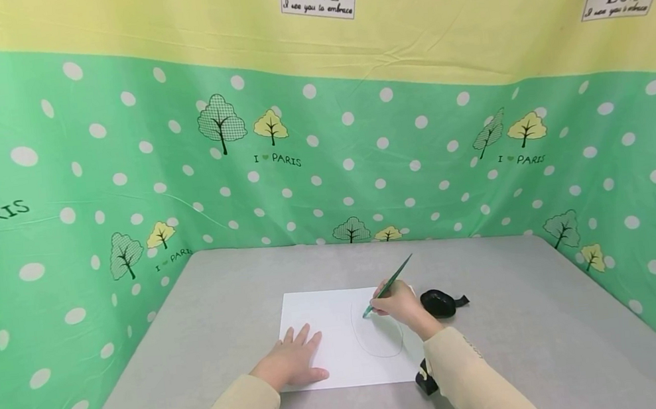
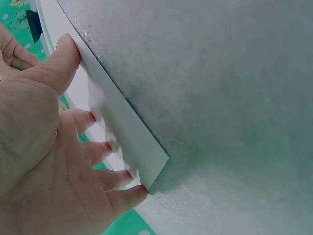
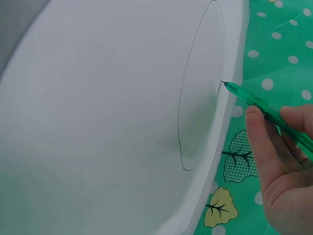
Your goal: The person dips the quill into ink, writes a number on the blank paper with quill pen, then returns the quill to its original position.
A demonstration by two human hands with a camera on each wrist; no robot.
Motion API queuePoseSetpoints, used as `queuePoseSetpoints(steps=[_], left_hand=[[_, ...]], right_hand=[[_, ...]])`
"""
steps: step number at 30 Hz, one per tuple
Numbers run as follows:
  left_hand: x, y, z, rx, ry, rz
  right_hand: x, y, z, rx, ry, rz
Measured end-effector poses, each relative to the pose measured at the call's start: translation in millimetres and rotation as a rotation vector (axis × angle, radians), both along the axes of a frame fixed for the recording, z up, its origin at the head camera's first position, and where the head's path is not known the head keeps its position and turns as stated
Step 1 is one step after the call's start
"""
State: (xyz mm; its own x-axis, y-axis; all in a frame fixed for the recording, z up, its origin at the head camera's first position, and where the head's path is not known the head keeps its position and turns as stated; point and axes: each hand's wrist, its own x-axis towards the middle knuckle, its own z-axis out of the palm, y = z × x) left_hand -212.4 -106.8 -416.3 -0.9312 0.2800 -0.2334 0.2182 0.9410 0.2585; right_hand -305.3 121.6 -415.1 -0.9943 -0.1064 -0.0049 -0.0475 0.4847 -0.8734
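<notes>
A white sheet of paper (image 1: 320, 305) lies on the grey table. My left hand (image 1: 292, 360) rests on its left part with fingers spread; in the left wrist view the thumb and fingertips (image 2: 128, 196) press near the sheet's edge. My right hand (image 1: 397, 305) pinches a green pen (image 1: 393, 280) between thumb and fingers, its upper end slanting away to the right. In the right wrist view the pen's tip meets a thin dark line (image 3: 179, 117) that forms a long rounded loop. From the head view this line curves like a U on the sheet's right half.
Beside the right hand sits a black rounded object (image 1: 438, 303) with a short strap. A smaller black item (image 1: 426, 379) shows by the right sleeve, at the paper's near corner. Green and yellow printed cloth (image 1: 357, 135) hangs around the table's far edge and sides.
</notes>
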Motion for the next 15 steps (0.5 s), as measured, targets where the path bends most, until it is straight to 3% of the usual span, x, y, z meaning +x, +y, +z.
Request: queuePoseSetpoints(steps=[15], left_hand=[[0.2,1.8,1.3,-0.002,-0.002,0.003]], right_hand=[[0.1,-3.0,-0.6,-0.012,-0.003,0.017]])
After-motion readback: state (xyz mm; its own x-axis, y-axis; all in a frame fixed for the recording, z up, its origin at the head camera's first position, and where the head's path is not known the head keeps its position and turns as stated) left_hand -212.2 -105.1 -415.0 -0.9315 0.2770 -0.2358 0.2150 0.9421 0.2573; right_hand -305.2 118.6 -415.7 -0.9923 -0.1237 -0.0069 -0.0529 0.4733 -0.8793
